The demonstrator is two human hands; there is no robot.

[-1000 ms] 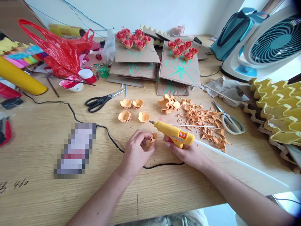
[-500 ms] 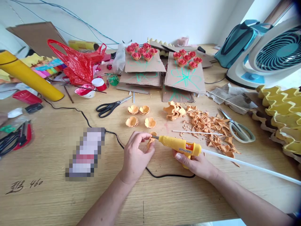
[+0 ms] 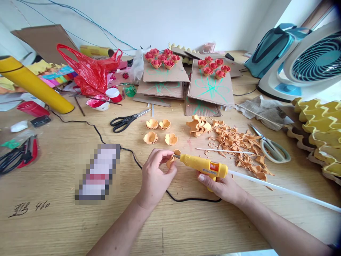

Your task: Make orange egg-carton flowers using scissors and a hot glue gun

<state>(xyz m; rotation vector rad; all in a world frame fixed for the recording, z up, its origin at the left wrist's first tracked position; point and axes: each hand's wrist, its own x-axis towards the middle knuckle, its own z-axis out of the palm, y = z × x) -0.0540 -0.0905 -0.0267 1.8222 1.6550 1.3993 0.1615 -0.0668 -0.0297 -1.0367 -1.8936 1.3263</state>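
Between thumb and fingers my left hand (image 3: 158, 173) pinches a small orange petal cup (image 3: 171, 162), partly hidden by the fingers. My right hand (image 3: 223, 186) is wrapped round the handle of a yellow hot glue gun (image 3: 205, 165). Its metal nozzle points left and meets or nearly meets the cup; which of the two I cannot tell. A long white glue stick (image 3: 277, 186) sticks out of the gun's rear. Just beyond my left hand stand several orange petal cups, among them a front right one (image 3: 171, 139) and a front left one (image 3: 150, 137).
Orange scraps (image 3: 237, 145) and green-handled scissors (image 3: 274, 149) lie right, beside yellow egg trays (image 3: 317, 131). Black scissors (image 3: 124, 123) lie left of the cups. Red flowers (image 3: 162, 58) stand on cardboard (image 3: 166, 74) behind. A black cord (image 3: 191, 200) crosses the table. A fan (image 3: 306, 67) stands far right.
The whole view has shifted slightly to the left, so things sit a little further right. Both hands keep their hold, with the nozzle still at the petal cup.
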